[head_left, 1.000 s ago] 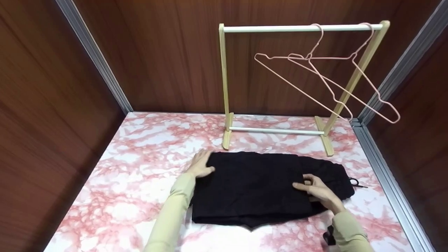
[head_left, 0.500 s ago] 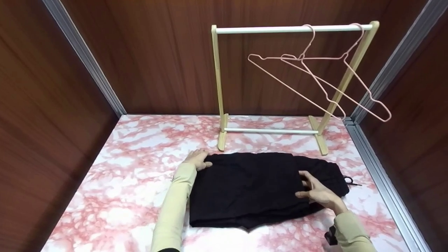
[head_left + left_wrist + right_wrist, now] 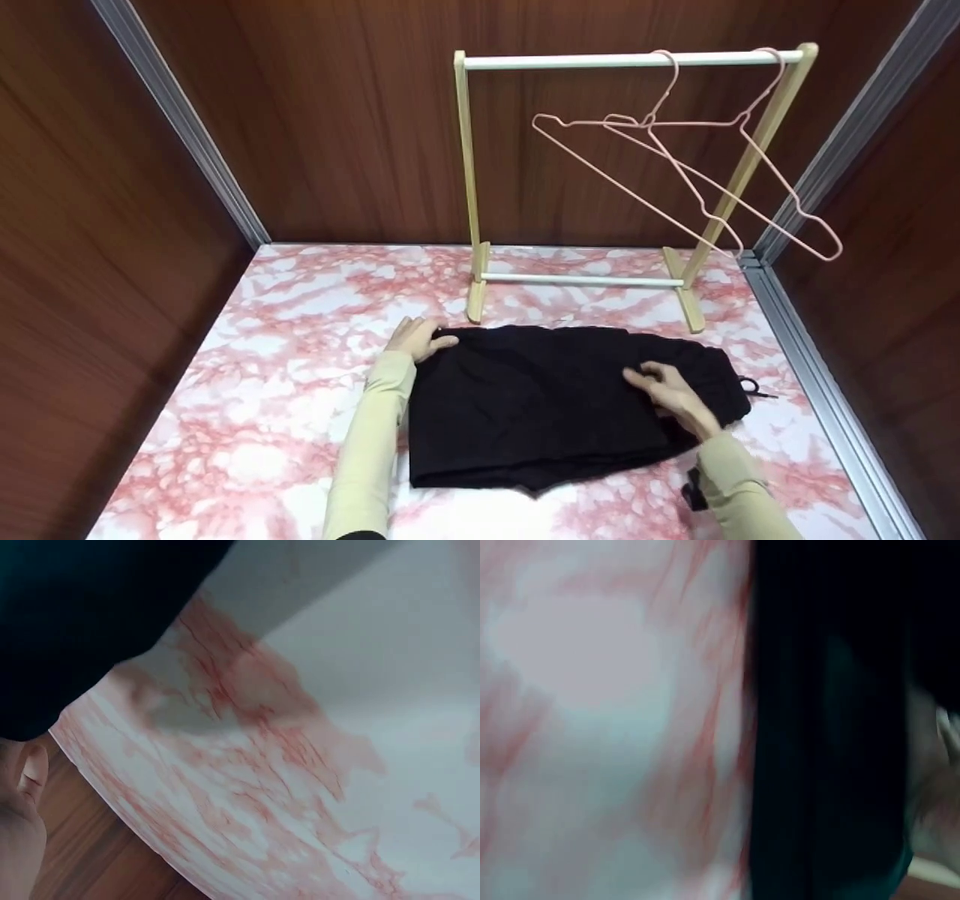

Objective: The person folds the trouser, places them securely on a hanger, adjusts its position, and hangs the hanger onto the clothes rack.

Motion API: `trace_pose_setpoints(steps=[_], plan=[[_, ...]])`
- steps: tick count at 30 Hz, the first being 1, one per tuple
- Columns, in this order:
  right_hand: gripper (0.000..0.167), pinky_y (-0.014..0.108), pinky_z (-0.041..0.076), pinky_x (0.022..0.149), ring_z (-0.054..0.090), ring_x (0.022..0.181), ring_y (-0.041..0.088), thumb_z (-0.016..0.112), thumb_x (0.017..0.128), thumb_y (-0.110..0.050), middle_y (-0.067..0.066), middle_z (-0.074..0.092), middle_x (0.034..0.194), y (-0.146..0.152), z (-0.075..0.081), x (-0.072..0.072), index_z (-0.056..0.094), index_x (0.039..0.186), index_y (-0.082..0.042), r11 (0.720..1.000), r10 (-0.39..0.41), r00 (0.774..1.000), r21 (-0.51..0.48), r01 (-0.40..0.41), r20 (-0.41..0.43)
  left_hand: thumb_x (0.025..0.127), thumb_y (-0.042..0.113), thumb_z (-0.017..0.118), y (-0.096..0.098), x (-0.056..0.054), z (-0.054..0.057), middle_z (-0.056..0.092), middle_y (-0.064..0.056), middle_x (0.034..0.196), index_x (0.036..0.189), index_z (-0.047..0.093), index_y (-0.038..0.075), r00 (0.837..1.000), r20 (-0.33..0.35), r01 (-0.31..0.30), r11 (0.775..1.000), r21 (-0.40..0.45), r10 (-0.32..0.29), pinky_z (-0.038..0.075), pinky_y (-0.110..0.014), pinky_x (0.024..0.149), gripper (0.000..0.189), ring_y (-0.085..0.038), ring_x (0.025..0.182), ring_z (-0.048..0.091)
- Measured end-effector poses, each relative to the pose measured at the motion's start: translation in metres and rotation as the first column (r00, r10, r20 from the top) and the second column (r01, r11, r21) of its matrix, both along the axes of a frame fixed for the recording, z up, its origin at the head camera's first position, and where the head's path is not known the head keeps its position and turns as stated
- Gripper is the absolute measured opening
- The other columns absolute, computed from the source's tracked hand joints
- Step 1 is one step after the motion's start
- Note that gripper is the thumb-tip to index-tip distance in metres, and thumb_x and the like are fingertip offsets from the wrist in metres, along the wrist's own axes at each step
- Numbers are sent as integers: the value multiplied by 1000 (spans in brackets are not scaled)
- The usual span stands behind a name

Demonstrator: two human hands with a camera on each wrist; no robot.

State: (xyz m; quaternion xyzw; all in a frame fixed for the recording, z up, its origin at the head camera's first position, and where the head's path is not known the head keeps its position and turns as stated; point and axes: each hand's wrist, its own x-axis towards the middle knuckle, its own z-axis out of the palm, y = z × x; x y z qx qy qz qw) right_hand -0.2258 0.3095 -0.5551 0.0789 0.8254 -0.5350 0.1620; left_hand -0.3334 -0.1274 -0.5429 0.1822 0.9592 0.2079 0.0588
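Note:
Folded black drawstring pants lie across the table, with the gathered waist end and its cord at the right. At their far left corner my left hand grips the cloth, thumb on top and fingers at the edge. My right hand pinches the edge of the folded-over layer near the waist end, fingers bent. In the left wrist view dark cloth fills the upper left and part of the hand shows below it. The right wrist view is blurred, with dark cloth beside the hand.
Behind the pants stands a small wooden clothes rack with a white rail. Two pink hangers hang toward its right end. Brown panels with metal corner strips enclose the red-and-white patterned table.
My right hand has shifted slightly up and left with the layer's edge, its fingers more bent. My left hand has drawn its fingers in at the corner. The camera view has shifted slightly.

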Motion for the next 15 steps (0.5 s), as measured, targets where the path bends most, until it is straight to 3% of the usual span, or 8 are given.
trace_pose_setpoints(steps=[3, 5, 9, 15], plan=[[27, 20, 40, 57, 44, 59, 5, 62, 99, -26, -9, 43, 65, -8, -4, -7, 58, 95, 0, 991, -68, 984, 106, 87, -167, 95, 44, 63, 3, 0, -3, 71, -12, 125, 122, 68, 9, 999, -6, -35, 999, -2, 35, 37, -56, 111, 44, -33, 120, 64], [27, 20, 37, 62, 44, 60, 6, 62, 99, -18, -9, 41, 62, -11, -5, -9, 53, 79, -3, 975, -76, 962, 183, 127, -263, 94, 45, 63, 4, 0, -4, 72, -12, 124, 122, 69, 11, 998, -15, -60, 998, -9, 60, 36, -58, 112, 45, -33, 121, 64], [25, 21, 36, 66, 44, 63, 9, 62, 99, -16, -7, 41, 63, -13, -3, -9, 53, 80, -2, 949, -86, 937, 257, 180, -338, 92, 49, 64, 4, 0, -3, 72, -11, 124, 123, 69, 12, 994, -37, -103, 994, -39, 101, 36, -58, 112, 48, -33, 120, 64], [21, 22, 39, 67, 47, 66, 11, 62, 100, -17, -4, 49, 67, -8, 6, -10, 59, 87, -1, 936, -108, 919, 272, 222, -380, 90, 58, 64, 4, -1, -2, 73, -11, 122, 118, 72, 10, 992, -67, -114, 988, -101, 108, 41, -56, 109, 55, -31, 118, 65]])
